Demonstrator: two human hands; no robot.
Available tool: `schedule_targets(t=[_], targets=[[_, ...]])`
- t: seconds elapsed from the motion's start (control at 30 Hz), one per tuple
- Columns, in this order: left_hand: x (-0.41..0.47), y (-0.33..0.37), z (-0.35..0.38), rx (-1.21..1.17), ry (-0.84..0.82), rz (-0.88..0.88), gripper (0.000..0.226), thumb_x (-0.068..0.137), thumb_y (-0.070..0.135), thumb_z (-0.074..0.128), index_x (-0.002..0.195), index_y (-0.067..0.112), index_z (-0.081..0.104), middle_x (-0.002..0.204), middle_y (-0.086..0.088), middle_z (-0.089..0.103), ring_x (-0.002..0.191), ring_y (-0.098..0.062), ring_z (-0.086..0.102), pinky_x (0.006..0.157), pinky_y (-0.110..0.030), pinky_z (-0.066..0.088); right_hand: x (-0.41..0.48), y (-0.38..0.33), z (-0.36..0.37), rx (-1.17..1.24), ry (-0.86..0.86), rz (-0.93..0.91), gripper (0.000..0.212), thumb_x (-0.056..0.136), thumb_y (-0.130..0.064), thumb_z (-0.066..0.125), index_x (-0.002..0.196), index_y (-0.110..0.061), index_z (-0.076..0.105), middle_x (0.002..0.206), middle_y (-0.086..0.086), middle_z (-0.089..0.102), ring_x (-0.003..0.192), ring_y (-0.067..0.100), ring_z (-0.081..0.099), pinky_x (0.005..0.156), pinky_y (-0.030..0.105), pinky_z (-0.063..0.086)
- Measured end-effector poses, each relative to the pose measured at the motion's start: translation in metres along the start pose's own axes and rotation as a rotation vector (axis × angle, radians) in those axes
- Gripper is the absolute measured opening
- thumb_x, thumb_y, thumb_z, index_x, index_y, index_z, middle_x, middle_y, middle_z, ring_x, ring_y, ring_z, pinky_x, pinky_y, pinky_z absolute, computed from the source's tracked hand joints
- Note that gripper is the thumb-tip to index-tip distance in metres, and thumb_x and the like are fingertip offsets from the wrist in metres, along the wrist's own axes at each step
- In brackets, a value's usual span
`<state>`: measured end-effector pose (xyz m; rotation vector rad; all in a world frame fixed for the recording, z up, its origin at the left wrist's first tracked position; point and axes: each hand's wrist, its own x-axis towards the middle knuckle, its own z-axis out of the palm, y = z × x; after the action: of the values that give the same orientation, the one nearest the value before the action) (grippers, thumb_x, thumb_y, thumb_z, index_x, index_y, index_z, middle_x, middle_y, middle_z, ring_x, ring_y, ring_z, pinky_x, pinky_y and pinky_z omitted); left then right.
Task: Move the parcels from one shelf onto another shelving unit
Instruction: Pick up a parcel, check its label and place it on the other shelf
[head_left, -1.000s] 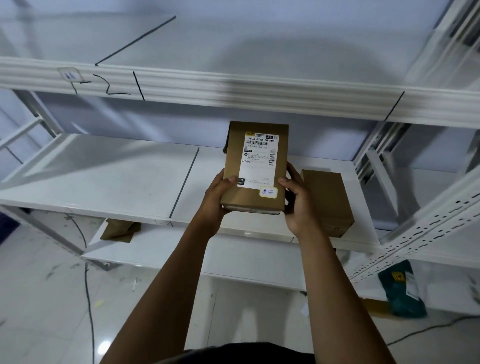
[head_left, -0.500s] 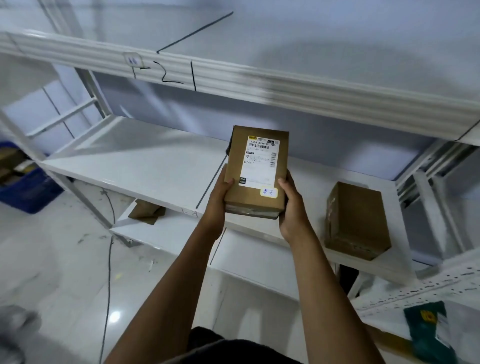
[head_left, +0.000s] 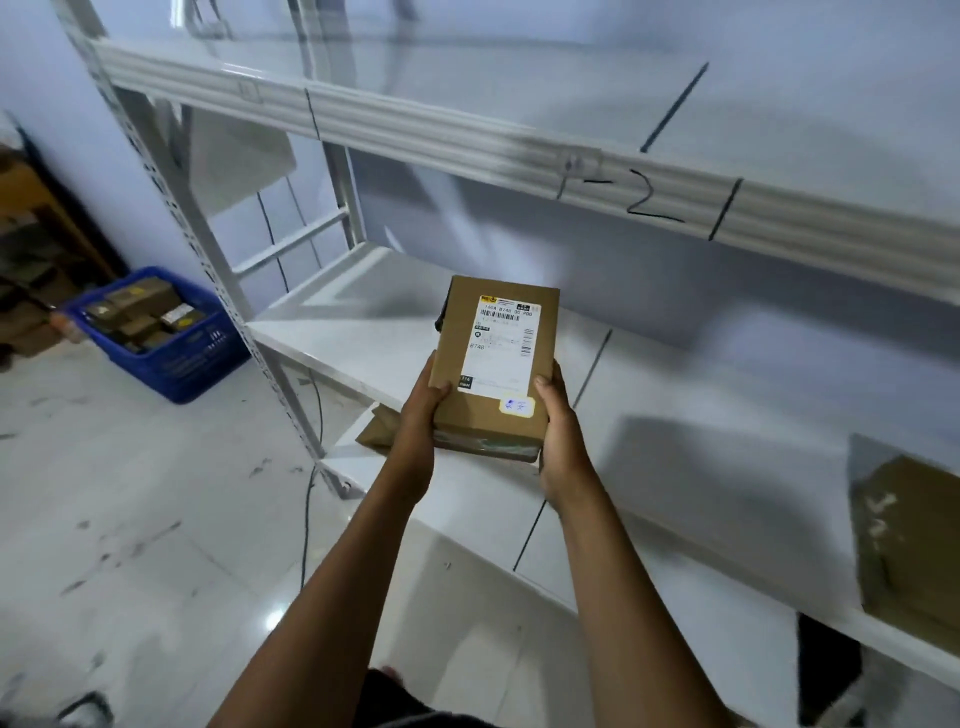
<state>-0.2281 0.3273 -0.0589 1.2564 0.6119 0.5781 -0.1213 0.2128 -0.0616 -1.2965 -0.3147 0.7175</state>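
Note:
A brown cardboard parcel (head_left: 493, 364) with a white shipping label is held in front of me, above the front edge of the white middle shelf (head_left: 675, 415). My left hand (head_left: 421, 415) grips its lower left side and my right hand (head_left: 558, 431) grips its lower right side. A second brown parcel (head_left: 909, 540) lies on the same shelf at the far right, partly cut off by the frame edge.
The upper shelf beam (head_left: 467, 130) carries black marker writing. A perforated white upright (head_left: 208, 249) stands at left. A blue crate (head_left: 156, 332) of small boxes sits on the tiled floor at left. Flattened cardboard (head_left: 379, 431) lies on the lowest shelf. A black cable (head_left: 309, 499) hangs down.
My view has swung left along the shelving unit, with the parcel still in both hands. The second parcel slid to the far right of view and the blue crate came into sight.

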Motion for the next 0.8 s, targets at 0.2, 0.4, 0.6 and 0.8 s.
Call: schedule_targets(t=[0.2,0.4,0.6,0.8], targets=[[0.049,0.036,-0.098,0.008,-0.034,0.025,0.054,0.09,0.037,0.047,0.142,0.027,0.056,0.101,0.013,0.082,0.083,-0.008,0.077,0.062,-0.029,0.059,0.033,0.011,0.105,-0.04,0.003,-0.004,0.032,0.108,-0.034,0.04,0.136,-0.04,0.054,0.135,-0.003,0.072,0.113,0.016,0.072,0.09,0.033,0.056],[0.082,0.039,-0.159,-0.118,0.07,0.106,0.049,0.097,0.029,0.049,0.141,0.009,0.056,0.117,-0.006,0.079,0.096,-0.017,0.078,0.066,-0.019,0.061,0.051,0.0,0.181,-0.111,0.003,-0.032,0.06,0.094,-0.047,0.053,0.153,-0.037,0.043,0.145,-0.002,0.067,0.123,0.021,0.071,0.103,0.045,0.057],[0.097,0.082,-0.198,-0.117,0.043,0.291,0.043,0.091,0.027,0.042,0.13,0.01,0.054,0.095,0.017,0.079,0.092,-0.003,0.073,0.075,-0.016,0.06,0.062,-0.024,0.238,-0.188,-0.057,-0.149,0.046,0.095,-0.046,0.051,0.138,-0.061,0.041,0.147,-0.008,0.063,0.126,0.012,0.067,0.091,0.019,0.058],[0.1,0.147,-0.247,-0.008,0.105,0.526,0.078,0.074,0.036,0.051,0.137,-0.009,0.052,0.1,0.006,0.068,0.09,-0.004,0.066,0.071,-0.013,0.054,0.044,-0.028,0.285,-0.187,-0.2,-0.234,0.074,0.093,-0.046,0.058,0.158,-0.052,0.024,0.156,-0.008,0.052,0.132,0.013,0.063,0.101,0.037,0.06]])
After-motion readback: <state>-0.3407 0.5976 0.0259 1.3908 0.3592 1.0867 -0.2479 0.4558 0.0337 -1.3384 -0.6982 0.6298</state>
